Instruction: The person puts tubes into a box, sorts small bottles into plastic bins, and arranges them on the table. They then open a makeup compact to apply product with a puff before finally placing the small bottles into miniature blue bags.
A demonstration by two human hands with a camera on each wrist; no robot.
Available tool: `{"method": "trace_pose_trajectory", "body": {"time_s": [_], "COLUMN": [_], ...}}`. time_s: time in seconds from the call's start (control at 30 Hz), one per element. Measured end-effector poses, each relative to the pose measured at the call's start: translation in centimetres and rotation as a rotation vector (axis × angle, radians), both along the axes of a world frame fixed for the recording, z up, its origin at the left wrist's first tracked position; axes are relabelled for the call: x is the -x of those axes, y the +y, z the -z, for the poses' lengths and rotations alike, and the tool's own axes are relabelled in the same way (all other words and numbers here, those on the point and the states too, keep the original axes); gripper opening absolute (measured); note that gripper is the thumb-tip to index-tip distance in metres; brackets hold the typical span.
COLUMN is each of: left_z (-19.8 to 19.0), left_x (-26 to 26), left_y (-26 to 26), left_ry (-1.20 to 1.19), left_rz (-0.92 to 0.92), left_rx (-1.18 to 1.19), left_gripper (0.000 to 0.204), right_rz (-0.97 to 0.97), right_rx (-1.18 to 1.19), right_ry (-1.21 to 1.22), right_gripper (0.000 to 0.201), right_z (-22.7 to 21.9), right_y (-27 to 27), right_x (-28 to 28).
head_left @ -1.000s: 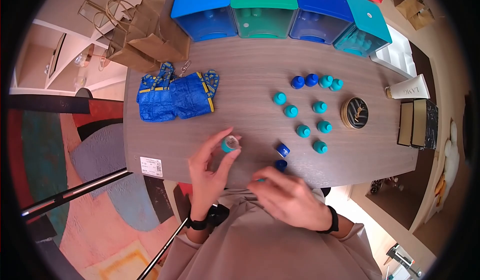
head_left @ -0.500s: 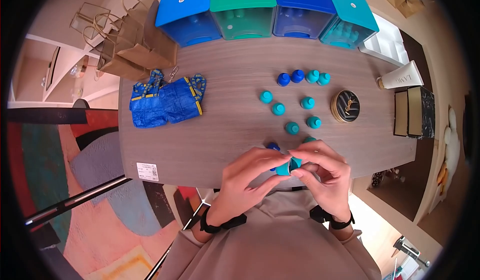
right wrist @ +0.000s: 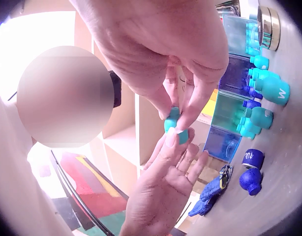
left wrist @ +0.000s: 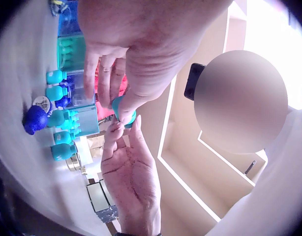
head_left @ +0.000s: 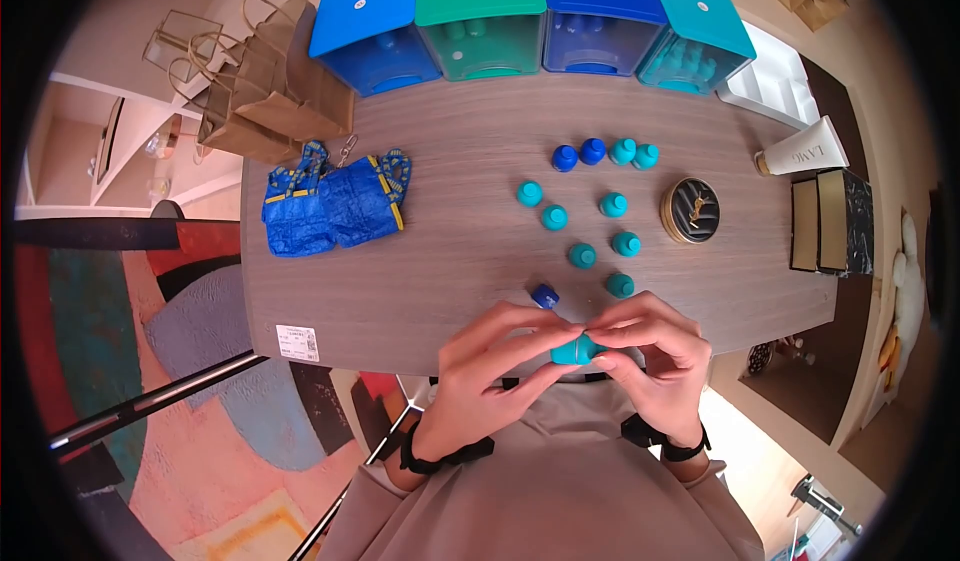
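Note:
Both hands meet at the table's near edge around a small teal bottle (head_left: 572,352). The left hand (head_left: 490,376) pinches its wider part between thumb and fingers; the right hand (head_left: 655,361) pinches its narrower end. In the right wrist view the two teal parts (right wrist: 183,135) touch, partly covered by fingertips. A blue piece (head_left: 545,296) lies just beyond the hands. The right wrist view shows a blue cup-shaped piece (right wrist: 253,159) beside a rounded blue piece (right wrist: 251,181). Several teal bottles (head_left: 583,255) and two blue ones (head_left: 565,158) stand farther back.
Four coloured bins (head_left: 482,21) line the back edge. Paper bags (head_left: 290,101) and a blue bag (head_left: 335,206) are at left. A round black-and-gold case (head_left: 691,211), a white tube (head_left: 803,149), a box (head_left: 832,223) and a white tray (head_left: 770,79) are at right.
Since a second ago, the left hand has moved right with its teal piece to meet the right hand. The gap between the teal parts seen half a second ago has closed.

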State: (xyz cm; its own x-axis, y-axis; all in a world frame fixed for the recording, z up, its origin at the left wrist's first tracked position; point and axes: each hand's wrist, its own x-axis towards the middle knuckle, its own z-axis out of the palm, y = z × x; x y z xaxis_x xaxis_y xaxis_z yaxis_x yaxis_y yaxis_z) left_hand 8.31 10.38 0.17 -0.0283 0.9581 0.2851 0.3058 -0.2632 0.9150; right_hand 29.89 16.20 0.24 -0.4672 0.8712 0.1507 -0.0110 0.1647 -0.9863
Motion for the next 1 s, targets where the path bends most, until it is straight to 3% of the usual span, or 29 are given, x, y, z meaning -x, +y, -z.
{"method": "trace_pose_trajectory", "body": {"time_s": [0.1,0.17,0.23,0.3,0.53,0.83,0.9,0.93,1.0], "left_z": [-0.1,0.0,-0.1,-0.1,-0.1,0.1,-0.7,-0.5,-0.1], "left_x": [-0.3,-0.3,-0.3,-0.5,-0.7,-0.8,-1.1,-1.2,-0.9], "left_y": [-0.1,0.0,0.2,0.4,0.1,-0.5,-0.4,-0.4,-0.6], "left_ry": [-0.006,-0.010,-0.014,-0.020,-0.036,-0.056,-0.118,-0.126,-0.144], "left_rz": [0.031,0.068,0.103,0.137,0.149,0.175,0.117,0.120,0.087], "left_rx": [-0.026,-0.052,-0.078,-0.154,-0.155,-0.130,-0.085,-0.086,-0.114], "left_gripper": [0.041,0.041,0.040,0.039,0.039,0.042,0.060,0.060,0.085], "right_rz": [-0.066,-0.134,-0.219,-0.321,-0.333,-0.391,-0.467,-0.462,-0.394], "right_rx": [0.089,0.464,0.507,0.701,0.652,0.866,0.781,0.781,0.645], "right_ry": [0.138,0.418,0.459,0.617,0.553,0.543,0.560,0.554,0.504], "right_gripper": [0.031,0.031,0.039,0.048,0.052,0.073,0.072,0.072,0.066], "right_z": [0.6,0.9,1.7,1.8,1.1,1.0,1.3,1.2,0.7], "right_y": [0.1,0.1,0.3,0.3,0.2,0.1,0.0,0.1,0.2], "right_x": [-0.5,-0.7,-1.3,-1.5,-1.2,-1.8,-2.1,-2.2,-2.3]}}
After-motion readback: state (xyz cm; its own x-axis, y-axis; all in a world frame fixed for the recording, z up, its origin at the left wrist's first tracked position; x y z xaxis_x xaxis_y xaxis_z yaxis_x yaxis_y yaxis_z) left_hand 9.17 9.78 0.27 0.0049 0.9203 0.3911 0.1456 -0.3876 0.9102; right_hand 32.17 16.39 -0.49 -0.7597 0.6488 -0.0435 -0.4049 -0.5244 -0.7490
